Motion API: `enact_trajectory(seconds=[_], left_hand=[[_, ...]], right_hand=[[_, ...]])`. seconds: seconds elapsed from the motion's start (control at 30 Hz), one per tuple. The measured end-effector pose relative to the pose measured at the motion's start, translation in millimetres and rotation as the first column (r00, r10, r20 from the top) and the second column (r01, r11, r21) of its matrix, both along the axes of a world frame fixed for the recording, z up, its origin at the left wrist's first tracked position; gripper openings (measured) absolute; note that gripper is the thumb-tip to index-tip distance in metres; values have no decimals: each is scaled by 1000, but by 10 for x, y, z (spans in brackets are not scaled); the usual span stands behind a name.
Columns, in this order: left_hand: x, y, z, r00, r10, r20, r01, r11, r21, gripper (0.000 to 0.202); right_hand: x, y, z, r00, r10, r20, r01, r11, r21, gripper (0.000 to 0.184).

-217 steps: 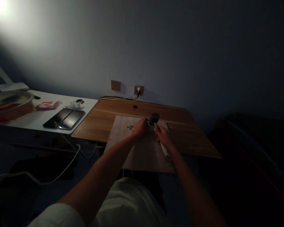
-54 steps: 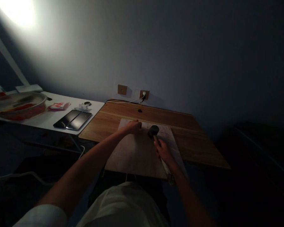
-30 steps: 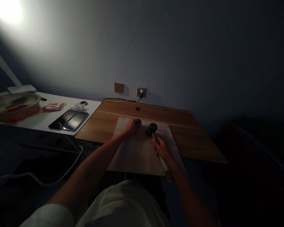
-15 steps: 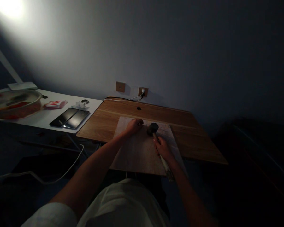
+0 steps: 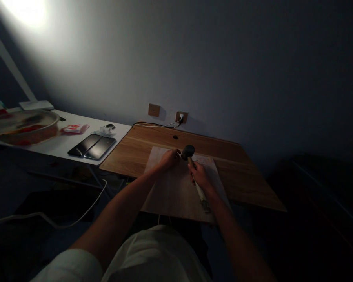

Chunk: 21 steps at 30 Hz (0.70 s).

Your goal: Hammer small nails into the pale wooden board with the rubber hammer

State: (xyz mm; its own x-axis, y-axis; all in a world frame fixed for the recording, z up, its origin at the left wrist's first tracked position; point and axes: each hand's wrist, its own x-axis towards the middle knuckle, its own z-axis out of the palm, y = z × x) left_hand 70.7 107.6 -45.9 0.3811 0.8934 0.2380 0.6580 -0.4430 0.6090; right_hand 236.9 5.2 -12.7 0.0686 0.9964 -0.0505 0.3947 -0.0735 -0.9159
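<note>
A pale wooden board (image 5: 176, 192) lies on a brown wooden desk (image 5: 238, 176) and overhangs its front edge. My right hand (image 5: 200, 177) is wrapped round the light handle of a mallet (image 5: 188, 151). Its dark head hangs just above the board's far part. My left hand (image 5: 170, 159) is closed on the board right beside the mallet head, pinching something too small to make out. The room is dim.
A white table (image 5: 59, 145) at the left carries two dark phones (image 5: 92, 145), a red and white packet (image 5: 75, 128), a round basket (image 5: 23, 129) and a lamp stand. Wall sockets (image 5: 182, 116) with a white cable sit behind the desk. A white cord trails on the floor.
The mallet head has risen and moved toward my left hand, now almost touching it. My left hand has stayed on the board's far part. The camera view shifted slightly.
</note>
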Motion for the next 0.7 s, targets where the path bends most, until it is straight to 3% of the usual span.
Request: enact_trajectory(seconds=[0.27,0.7], left_hand=[[30,52,-42,999,45,-22,-46,999,-3,34],[6,9,16,998,63,24,-62,997,-40,36]], right_hand=[[-144,125,17,996,2,90,-1,1000,-12,18],[-161,98,-25,996,-11,87,13,1000,-12,22]])
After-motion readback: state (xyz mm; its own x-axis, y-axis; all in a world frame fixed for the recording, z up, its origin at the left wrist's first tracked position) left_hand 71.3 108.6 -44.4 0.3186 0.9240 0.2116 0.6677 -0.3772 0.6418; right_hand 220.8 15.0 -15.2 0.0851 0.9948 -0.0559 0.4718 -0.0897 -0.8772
